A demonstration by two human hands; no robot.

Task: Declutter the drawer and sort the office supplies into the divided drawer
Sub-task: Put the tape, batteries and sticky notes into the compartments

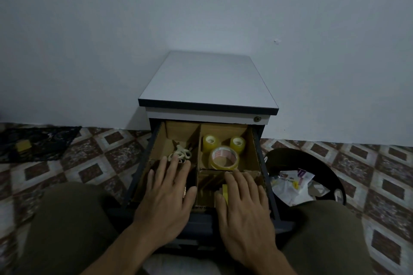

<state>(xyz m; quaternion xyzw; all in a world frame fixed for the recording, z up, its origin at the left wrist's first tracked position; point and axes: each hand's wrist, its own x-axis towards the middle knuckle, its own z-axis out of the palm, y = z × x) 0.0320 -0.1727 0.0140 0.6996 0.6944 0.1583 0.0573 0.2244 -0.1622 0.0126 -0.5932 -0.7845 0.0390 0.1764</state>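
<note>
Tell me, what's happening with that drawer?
A person is sitting at a small cabinet with its divided drawer pulled open. The left hand and right hand lie flat over the near compartments, fingers straight, gripping nothing visible. Three tape rolls sit in the far right compartment, scissors in the far left. A bin of paper scraps stands beside it.

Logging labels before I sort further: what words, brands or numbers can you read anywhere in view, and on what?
No text is legible.
Big tape roll: red print on the inner core, too blurred to read.
Papers in the black bin: purple and dark print, too small to read.
No other print shows.
</note>
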